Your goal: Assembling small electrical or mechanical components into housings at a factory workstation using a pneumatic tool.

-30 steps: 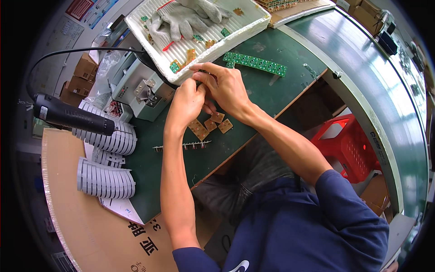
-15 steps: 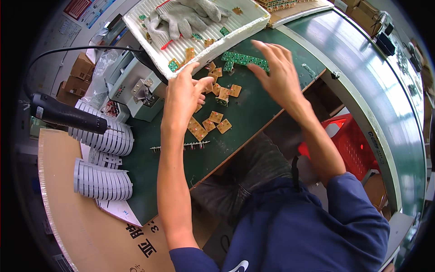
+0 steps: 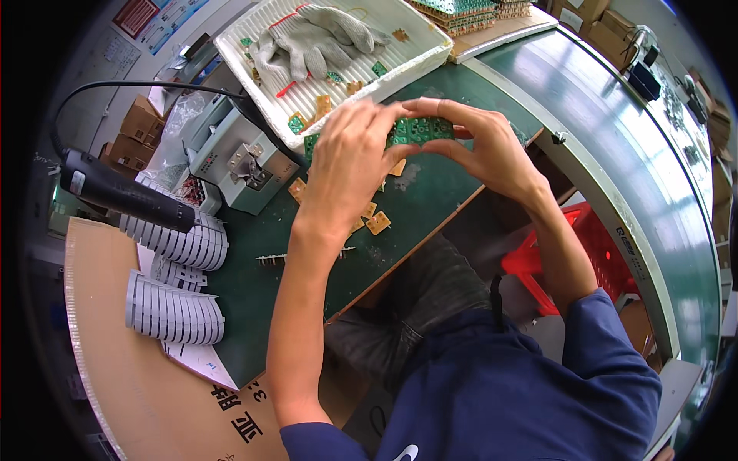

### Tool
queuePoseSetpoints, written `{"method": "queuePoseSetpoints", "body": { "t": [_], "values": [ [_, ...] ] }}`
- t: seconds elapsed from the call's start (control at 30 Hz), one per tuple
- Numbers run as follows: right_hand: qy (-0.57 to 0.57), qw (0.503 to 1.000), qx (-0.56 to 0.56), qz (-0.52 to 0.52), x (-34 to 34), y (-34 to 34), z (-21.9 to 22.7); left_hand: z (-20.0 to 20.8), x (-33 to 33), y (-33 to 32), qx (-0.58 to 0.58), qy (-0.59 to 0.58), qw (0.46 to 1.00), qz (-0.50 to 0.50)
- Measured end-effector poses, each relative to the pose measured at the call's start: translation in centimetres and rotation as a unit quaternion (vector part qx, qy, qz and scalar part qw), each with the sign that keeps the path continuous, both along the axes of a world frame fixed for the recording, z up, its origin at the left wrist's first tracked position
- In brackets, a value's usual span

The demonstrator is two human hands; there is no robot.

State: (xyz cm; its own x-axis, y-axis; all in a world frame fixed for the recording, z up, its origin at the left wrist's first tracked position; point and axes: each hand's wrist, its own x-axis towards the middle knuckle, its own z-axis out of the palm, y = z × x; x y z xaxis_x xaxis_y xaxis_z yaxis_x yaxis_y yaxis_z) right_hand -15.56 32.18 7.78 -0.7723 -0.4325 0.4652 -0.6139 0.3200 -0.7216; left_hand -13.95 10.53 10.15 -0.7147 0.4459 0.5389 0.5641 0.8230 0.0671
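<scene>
A green circuit board strip (image 3: pixel 419 131) is held between my two hands above the table. My left hand (image 3: pixel 346 165) closes on its left part, fingers over the top and thumb toward the middle. At the right end my right hand (image 3: pixel 492 146) pinches the strip between thumb and fingers. Below my hands lie several small tan circuit board pieces (image 3: pixel 377 219), partly hidden by my left hand and forearm. A narrow board with pins (image 3: pixel 270 260) lies partly behind my left forearm.
A white foam tray (image 3: pixel 369 91) with grey gloves (image 3: pixel 311 50) and board pieces stands beyond my hands. To the left are a grey machine (image 3: pixel 223 157), a black cylindrical tool (image 3: pixel 127 201) and slotted pale strips (image 3: pixel 175 307). Stacked boards (image 3: pixel 457 19) sit at the far side, a red stool (image 3: pixel 573 246) at right.
My right hand, open over the green strip before, now grips it. The strip has been lifted toward me, and my left hand has moved right and closed on it too.
</scene>
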Motion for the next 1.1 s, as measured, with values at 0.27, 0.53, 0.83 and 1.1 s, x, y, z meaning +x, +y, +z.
{"method": "queuePoseSetpoints", "body": {
  "t": [0.27, 0.53, 0.83, 1.1],
  "values": [
    [-0.196, 0.950, -0.228, 0.089, -1.6, -3.6, -1.3, -0.8, 1.9, -1.6, 0.122, -0.112, 0.984, 0.071],
    [-0.203, 0.950, -0.223, 0.077, -1.5, -7.6, -2.6, -1.7, 2.6, -3.1, 0.253, -0.223, 0.938, 0.081],
    [-0.170, 0.952, -0.251, -0.042, -1.9, -10.4, -5.1, -2.5, 1.9, -2.7, 0.239, -0.293, 0.909, 0.177],
    [-0.051, 0.983, -0.178, -0.017, -3.5, -10.0, -5.5, -2.9, 1.4, -3.9, 0.250, -0.277, 0.920, 0.118]
  ]
}}
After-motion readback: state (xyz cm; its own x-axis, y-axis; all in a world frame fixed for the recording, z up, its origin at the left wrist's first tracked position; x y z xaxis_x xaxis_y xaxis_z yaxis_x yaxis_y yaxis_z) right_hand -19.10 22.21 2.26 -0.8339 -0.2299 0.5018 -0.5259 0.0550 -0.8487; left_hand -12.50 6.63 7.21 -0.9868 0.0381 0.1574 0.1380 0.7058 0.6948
